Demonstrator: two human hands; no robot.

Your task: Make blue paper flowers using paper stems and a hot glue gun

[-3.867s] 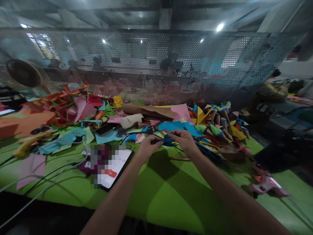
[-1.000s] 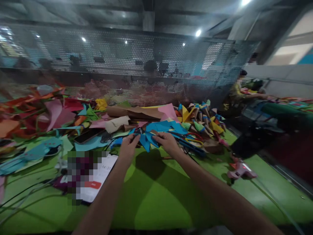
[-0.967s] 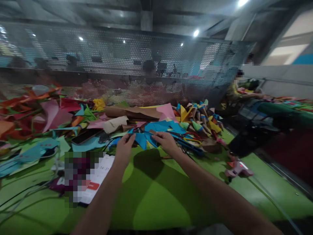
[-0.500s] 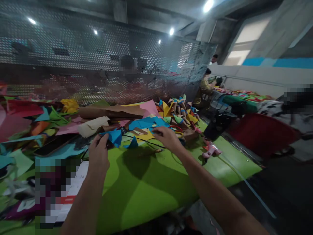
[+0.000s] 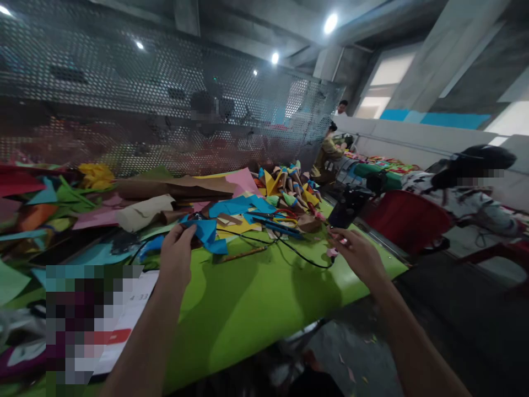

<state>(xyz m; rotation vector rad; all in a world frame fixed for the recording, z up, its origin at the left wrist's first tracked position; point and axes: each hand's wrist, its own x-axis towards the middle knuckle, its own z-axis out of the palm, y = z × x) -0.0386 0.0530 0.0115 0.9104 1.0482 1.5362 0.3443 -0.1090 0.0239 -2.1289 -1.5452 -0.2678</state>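
My left hand (image 5: 177, 249) pinches a piece of folded blue paper (image 5: 204, 230) between thumb and fingers, just above the green tabletop (image 5: 248, 298). Another blue paper fold (image 5: 218, 246) lies right below it. At the right side of the table, my right hand (image 5: 360, 255) is closed around a pink glue gun (image 5: 332, 252), mostly hidden by the fingers. A black cord (image 5: 306, 259) curves across the table to the gun. Between the hands lies a thin brown stick (image 5: 243, 254).
Scissors with red handles (image 5: 285, 214), blue sheets (image 5: 235, 205) and a heap of small paper cones (image 5: 291, 184) lie beyond my hands. Paper scraps and a white printed sheet (image 5: 128, 320) are at left. A perforated metal screen (image 5: 144, 121) stands behind; a person sits at right beside a red chair (image 5: 413, 218).
My right hand has moved from the middle of the table to the right and closed on the glue gun. The left hand keeps the blue paper. The view has turned slightly right.
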